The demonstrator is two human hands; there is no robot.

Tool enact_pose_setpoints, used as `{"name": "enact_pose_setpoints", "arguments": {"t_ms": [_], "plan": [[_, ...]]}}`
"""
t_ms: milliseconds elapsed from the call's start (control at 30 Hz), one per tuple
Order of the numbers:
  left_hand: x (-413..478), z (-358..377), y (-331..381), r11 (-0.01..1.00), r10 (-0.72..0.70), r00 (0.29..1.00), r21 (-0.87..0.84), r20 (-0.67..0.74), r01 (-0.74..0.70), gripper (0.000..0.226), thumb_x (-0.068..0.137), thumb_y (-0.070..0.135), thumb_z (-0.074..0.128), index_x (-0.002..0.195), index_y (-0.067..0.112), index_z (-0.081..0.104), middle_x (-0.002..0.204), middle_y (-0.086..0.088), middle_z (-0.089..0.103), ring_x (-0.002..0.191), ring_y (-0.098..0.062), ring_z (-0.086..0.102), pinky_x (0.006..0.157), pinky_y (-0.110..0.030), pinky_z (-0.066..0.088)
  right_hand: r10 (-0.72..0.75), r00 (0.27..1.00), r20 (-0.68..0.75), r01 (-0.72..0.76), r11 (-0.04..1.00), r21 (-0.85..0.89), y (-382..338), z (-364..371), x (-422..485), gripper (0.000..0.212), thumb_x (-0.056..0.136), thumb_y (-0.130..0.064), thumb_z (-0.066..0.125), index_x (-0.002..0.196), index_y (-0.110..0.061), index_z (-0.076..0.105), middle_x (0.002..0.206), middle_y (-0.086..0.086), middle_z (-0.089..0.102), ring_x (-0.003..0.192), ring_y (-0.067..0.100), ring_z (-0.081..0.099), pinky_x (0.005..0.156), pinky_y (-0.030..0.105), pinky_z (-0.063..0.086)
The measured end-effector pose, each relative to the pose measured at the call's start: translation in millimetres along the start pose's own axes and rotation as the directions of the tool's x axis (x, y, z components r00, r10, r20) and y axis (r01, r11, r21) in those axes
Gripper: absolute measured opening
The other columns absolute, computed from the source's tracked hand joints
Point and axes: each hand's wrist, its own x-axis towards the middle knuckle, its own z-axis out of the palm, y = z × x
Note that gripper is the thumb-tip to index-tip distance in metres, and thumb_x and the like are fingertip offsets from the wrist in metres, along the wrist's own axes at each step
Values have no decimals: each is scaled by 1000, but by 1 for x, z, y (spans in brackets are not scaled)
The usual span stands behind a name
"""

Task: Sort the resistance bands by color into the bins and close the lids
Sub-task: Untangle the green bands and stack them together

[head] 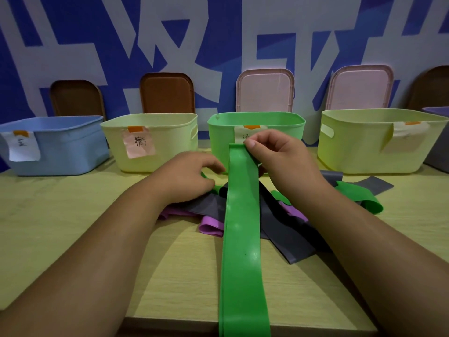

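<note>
Early going — fingers of the right hand (274, 154) pinch the top of a long green band (240, 227) before the centre green bin (291, 122). Fingers of the left hand (187, 176) curl on the pile (281, 229), grip unclear. Grey, purple and green bands lie on the desk (60, 215) — lids (264, 91) all off.

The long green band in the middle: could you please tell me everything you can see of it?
The band is a wide, flat, glossy bright-green strip, rubbery looking, seemingly doubled into layers. It runs straight from beyond the table's near edge up to the green bin's front. The right hand pinches its top end; the left hand grips green material at its left edge, possibly the same band. It crosses over a pile of grey, purple and green bands.
</note>
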Motion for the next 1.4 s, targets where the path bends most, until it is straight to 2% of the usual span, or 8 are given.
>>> {"name": "enact_pose_setpoints", "arguments": {"t_ms": [133,400,567,733,867,1000,1200,1400], "plan": [[0,3,-4,987,-77,993,145,93,63,45,92,24,71,134,38,70,140,7,65,125,-16,58,109,-38,49,20,999,-34,-20,1000,6,-1,-1,-2,17,109,-26,66,99,-18,77,89,-2,80,77,10,74,74,39,68],[2,7,-13,994,-78,997,79,13,77,19,93,36,81,112,37,80,105,13,72,100,-9,65,83,-27,46,18,999,-27,-20,997,-74,1,1,-4,15,107,-34,67,97,-28,76,87,-7,77,80,13,70,85,52,65],[4,7,-10,998,-57,990,-27,-126,54,11,97,33,78,107,31,81,106,13,74,100,-9,65,82,-28,44,15,1000,-26,-17,998,-53,0,0,-4,15,107,-34,67,97,-27,76,87,-4,77,83,23,72,86,58,64],[1,-3,2,966,-95,940,-257,-327,8,16,104,41,67,99,33,79,97,20,74,92,5,63,74,-22,45,20,1000,6,-20,1000,-21,0,0,-4,18,110,-31,63,99,-24,75,88,-8,76,80,8,69,83,38,63],[-5,-10,15,852,-154,915,-519,-373,-68,19,103,45,67,97,35,82,94,23,78,92,3,70,85,-28,53,-4,997,73,7,999,-41,-2,-1,-7,14,108,-32,65,101,-26,76,98,-11,79,88,2,73,80,21,60],[-7,-7,20,815,-131,942,-574,-309,-75,18,103,43,68,101,36,84,100,17,80,102,-6,73,101,-42,58,-47,995,86,50,998,-25,-4,1,-8,13,108,-29,65,101,-24,75,105,-9,78,98,11,75,89,33,63],[-9,-5,26,799,-126,935,-593,-331,-102,16,104,40,68,108,34,83,107,13,82,108,-10,75,105,-46,59,-64,997,53,66,997,-36,-8,0,-7,13,108,-27,65,100,-26,75,95,-7,77,92,12,74,84,30,62],[-10,-10,35,447,-159,968,-888,-195,-106,25,110,31,58,119,16,76,108,-6,83,104,-20,79,91,-34,62,23,996,87,-23,1000,-3,-6,5,-7,20,110,-32,63,101,-21,77,97,-1,80,97,22,76,95,45,63]]}}
